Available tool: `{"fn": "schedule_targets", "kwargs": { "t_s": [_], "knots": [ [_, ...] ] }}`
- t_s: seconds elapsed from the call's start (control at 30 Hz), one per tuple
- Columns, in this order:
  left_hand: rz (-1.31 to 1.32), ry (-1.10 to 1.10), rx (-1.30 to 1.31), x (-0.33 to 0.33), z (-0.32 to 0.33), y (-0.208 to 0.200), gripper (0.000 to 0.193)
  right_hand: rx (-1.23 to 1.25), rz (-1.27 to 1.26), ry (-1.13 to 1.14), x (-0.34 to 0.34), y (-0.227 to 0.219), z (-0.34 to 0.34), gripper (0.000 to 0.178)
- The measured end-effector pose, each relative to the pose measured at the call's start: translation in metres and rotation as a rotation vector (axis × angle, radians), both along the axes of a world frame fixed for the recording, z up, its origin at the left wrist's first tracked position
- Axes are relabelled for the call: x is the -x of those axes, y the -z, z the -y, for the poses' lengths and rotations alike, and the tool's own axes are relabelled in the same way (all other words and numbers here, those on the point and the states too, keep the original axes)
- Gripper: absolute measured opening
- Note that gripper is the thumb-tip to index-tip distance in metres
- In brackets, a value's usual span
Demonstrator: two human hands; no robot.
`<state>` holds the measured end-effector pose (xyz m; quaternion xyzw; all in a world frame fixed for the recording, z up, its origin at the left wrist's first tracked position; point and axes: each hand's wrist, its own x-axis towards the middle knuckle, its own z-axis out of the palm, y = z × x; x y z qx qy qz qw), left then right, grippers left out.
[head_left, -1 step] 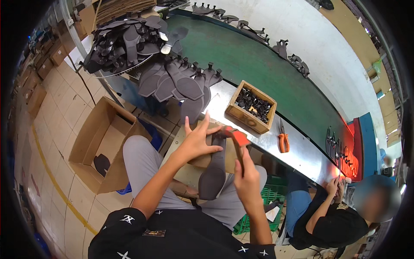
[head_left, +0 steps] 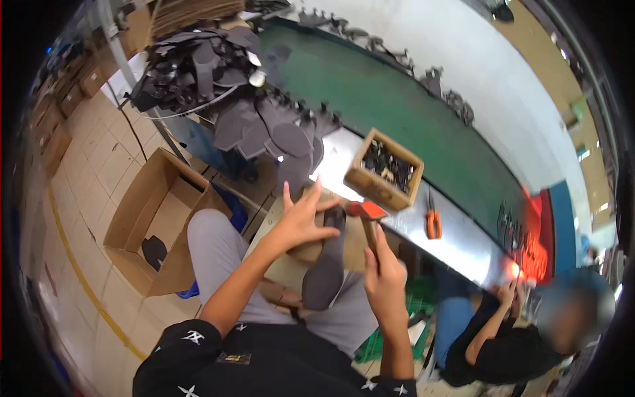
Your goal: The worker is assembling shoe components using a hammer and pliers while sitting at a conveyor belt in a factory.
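A dark grey shoe sole (head_left: 323,281) lies between my knees, its wide end toward me. Its narrow far end rests over a light-coloured block or board (head_left: 304,251). My left hand (head_left: 301,223) has its fingers spread, the thumb reaching across the sole's narrow end. Gripped in my right hand (head_left: 385,281) is a hammer (head_left: 368,210) with a red head and a wooden handle. The hammer head is just right of the sole's far end; whether it touches cannot be made out. What lies under the fingers of my left hand is partly hidden.
A wooden box (head_left: 378,190) of small black parts and orange-handled pliers (head_left: 433,223) sit on the metal edge beside a green conveyor belt (head_left: 370,99). Soles pile up (head_left: 254,129) at the far left. A cardboard box (head_left: 126,248) stands left; a co-worker (head_left: 519,347) sits right.
The hammer head has shifted slightly right and nearer to me, with my right hand moving along. My left hand and the sole stay almost where they were.
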<state>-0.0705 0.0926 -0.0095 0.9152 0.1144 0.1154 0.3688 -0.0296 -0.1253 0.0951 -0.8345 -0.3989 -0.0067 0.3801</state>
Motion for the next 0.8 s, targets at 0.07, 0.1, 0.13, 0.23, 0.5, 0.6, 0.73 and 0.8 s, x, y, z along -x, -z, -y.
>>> {"fn": "schedule_targets", "kwargs": {
  "t_s": [0.07,0.1,0.13,0.23,0.5,0.6,0.73,0.8],
  "knots": [
    [-0.020,-0.010,-0.052,-0.003,0.002,0.002,0.128,-0.058,0.048,0.018,0.006,-0.037,0.009,0.044],
    [-0.014,-0.009,-0.081,0.000,0.001,0.005,0.122,-0.085,0.032,0.053,0.016,-0.049,0.016,0.045],
    [-0.017,0.001,-0.071,0.001,0.002,0.004,0.122,-0.319,-0.040,0.115,0.028,-0.045,0.020,0.042],
    [-0.026,0.011,-0.183,0.003,0.003,-0.005,0.096,-0.067,-0.059,-0.059,0.006,0.001,-0.003,0.044],
    [0.460,0.244,0.014,0.031,0.025,-0.025,0.026,-0.084,0.144,0.027,-0.013,-0.012,0.020,0.049],
    [0.173,0.399,0.550,0.077,0.050,-0.084,0.021,0.143,0.369,-0.103,-0.032,0.022,0.005,0.053],
    [0.040,0.367,0.845,0.102,0.067,-0.121,0.023,0.322,0.329,-0.236,-0.031,0.046,0.001,0.047],
    [-0.015,0.410,0.942,0.107,0.066,-0.127,0.025,0.154,0.263,-0.381,-0.026,0.025,0.004,0.039]
  ]
}}
